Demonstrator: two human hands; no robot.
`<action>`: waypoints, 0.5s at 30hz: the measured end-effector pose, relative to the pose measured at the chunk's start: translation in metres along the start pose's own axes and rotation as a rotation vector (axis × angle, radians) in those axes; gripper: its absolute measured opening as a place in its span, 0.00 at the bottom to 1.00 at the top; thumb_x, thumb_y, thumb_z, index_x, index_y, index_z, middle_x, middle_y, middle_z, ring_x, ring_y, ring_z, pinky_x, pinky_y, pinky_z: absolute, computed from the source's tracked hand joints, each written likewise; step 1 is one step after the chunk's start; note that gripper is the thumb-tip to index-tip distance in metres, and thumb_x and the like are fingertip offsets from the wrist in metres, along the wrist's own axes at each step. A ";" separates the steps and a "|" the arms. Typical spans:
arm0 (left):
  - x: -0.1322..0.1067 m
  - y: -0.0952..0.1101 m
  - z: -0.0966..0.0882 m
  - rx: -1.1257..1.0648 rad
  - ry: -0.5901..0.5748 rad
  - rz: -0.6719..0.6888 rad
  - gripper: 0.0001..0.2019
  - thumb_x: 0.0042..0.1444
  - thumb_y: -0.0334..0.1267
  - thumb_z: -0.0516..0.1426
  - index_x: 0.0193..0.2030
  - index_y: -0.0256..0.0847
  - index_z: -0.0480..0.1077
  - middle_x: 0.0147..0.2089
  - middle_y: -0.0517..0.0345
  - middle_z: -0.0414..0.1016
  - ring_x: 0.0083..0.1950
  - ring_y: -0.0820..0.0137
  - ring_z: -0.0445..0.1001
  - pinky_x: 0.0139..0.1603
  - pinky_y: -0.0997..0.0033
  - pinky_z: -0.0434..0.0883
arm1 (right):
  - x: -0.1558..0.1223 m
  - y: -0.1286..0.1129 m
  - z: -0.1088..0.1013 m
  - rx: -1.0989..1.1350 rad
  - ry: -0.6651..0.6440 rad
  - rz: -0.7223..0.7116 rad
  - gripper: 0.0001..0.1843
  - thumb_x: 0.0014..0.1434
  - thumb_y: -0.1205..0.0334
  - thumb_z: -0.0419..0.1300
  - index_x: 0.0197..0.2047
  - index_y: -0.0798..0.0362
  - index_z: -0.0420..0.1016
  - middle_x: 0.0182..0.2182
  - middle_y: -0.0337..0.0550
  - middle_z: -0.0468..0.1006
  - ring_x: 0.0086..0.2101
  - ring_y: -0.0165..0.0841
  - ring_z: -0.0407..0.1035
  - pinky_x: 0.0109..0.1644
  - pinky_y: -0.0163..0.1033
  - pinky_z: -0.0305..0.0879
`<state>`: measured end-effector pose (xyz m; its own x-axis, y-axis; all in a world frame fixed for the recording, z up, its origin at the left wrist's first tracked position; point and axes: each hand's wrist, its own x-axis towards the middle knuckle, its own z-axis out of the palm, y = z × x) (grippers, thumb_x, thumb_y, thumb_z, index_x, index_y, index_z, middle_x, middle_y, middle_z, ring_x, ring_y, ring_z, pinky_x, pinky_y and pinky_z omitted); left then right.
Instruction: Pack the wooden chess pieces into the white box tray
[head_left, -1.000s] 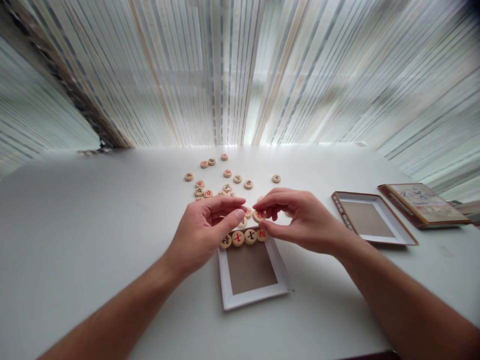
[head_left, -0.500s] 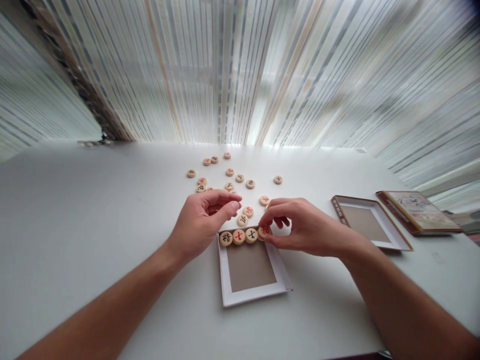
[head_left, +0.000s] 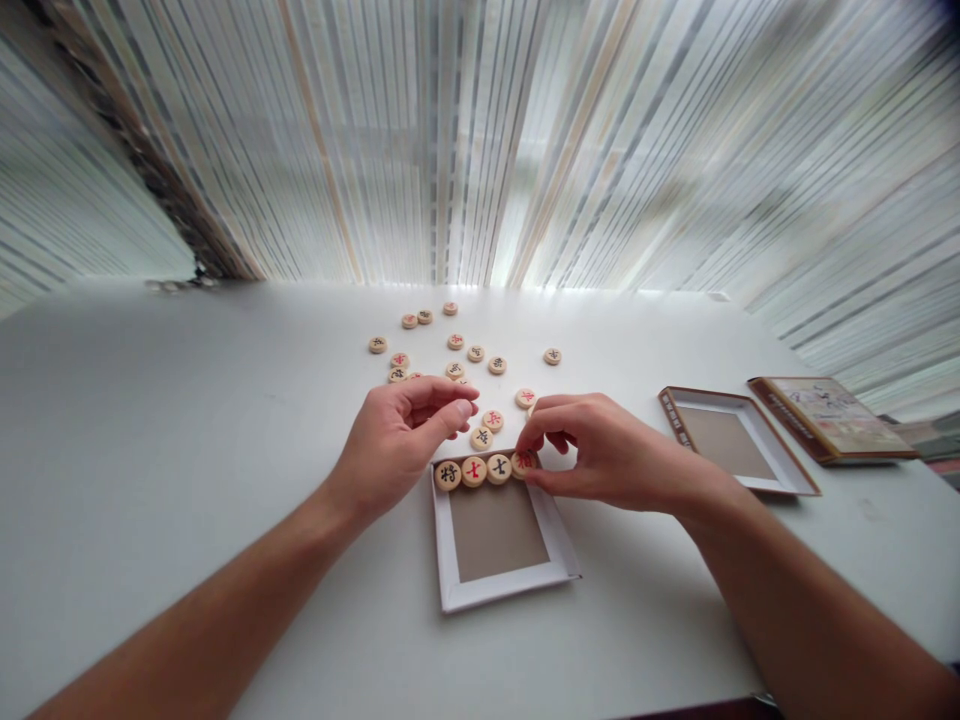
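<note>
My right hand (head_left: pixel 581 445) pinches a red-marked xiangqi piece (head_left: pixel 525 463) between thumb and fingers, at the far right corner of the shallow white-rimmed box tray (head_left: pixel 491 590). Along the tray's far edge, three more pieces sit in a row: a black-marked piece (head_left: pixel 448 475), a red-marked piece (head_left: pixel 474 471) and another black-marked piece (head_left: pixel 499 468). My left hand (head_left: pixel 397 430) hovers just beyond the tray's far left corner, fingers loosely curled and the thumb slightly apart, with nothing visible in it. A red-marked piece (head_left: pixel 493 420) and a black-marked piece (head_left: pixel 481 437) lie between the hands.
Several loose pieces are scattered over the far part of the white table (head_left: pixel 187 430), among them a black-marked one (head_left: pixel 552 356) off to the right. To the right lie a second open box half (head_left: pixel 671 410) and a closed printed box (head_left: pixel 840 415). Striped string curtains (head_left: pixel 390 140) hang behind.
Both hands hold nearly the same pose, and the right still grips the red-marked piece at the row's end. The whole view has shifted slightly.
</note>
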<state>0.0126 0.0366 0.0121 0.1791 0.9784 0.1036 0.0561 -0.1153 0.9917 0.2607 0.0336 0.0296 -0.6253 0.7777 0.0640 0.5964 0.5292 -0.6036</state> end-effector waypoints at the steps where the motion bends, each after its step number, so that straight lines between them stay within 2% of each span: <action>1: 0.000 0.000 0.000 -0.001 0.000 0.000 0.09 0.59 0.39 0.68 0.43 0.39 0.86 0.40 0.53 0.88 0.36 0.68 0.82 0.43 0.68 0.81 | 0.000 0.000 0.000 0.002 0.001 0.001 0.06 0.59 0.72 0.70 0.38 0.51 0.85 0.32 0.37 0.81 0.31 0.30 0.67 0.36 0.35 0.64; 9: 0.004 0.000 -0.003 -0.013 0.030 0.014 0.08 0.59 0.39 0.68 0.42 0.39 0.87 0.40 0.53 0.88 0.36 0.68 0.82 0.40 0.69 0.79 | -0.001 0.000 -0.003 0.017 0.007 -0.013 0.05 0.59 0.70 0.69 0.38 0.51 0.85 0.31 0.37 0.78 0.31 0.29 0.67 0.36 0.35 0.64; 12: 0.010 -0.001 -0.011 -0.027 0.099 0.047 0.08 0.59 0.39 0.68 0.42 0.39 0.87 0.38 0.53 0.87 0.35 0.68 0.82 0.39 0.69 0.79 | -0.001 0.004 -0.005 0.032 0.036 -0.001 0.03 0.59 0.65 0.71 0.39 0.51 0.85 0.29 0.36 0.74 0.30 0.29 0.65 0.34 0.35 0.62; 15: 0.019 -0.004 -0.024 -0.063 0.207 0.099 0.08 0.60 0.39 0.67 0.41 0.39 0.86 0.36 0.54 0.86 0.35 0.67 0.82 0.40 0.67 0.79 | 0.000 0.008 -0.005 0.100 0.126 0.049 0.04 0.59 0.61 0.71 0.37 0.52 0.84 0.27 0.36 0.73 0.29 0.30 0.64 0.32 0.36 0.61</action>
<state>-0.0074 0.0594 0.0122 -0.0248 0.9779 0.2075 -0.0148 -0.2079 0.9780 0.2678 0.0398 0.0285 -0.5247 0.8416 0.1282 0.5678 0.4581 -0.6839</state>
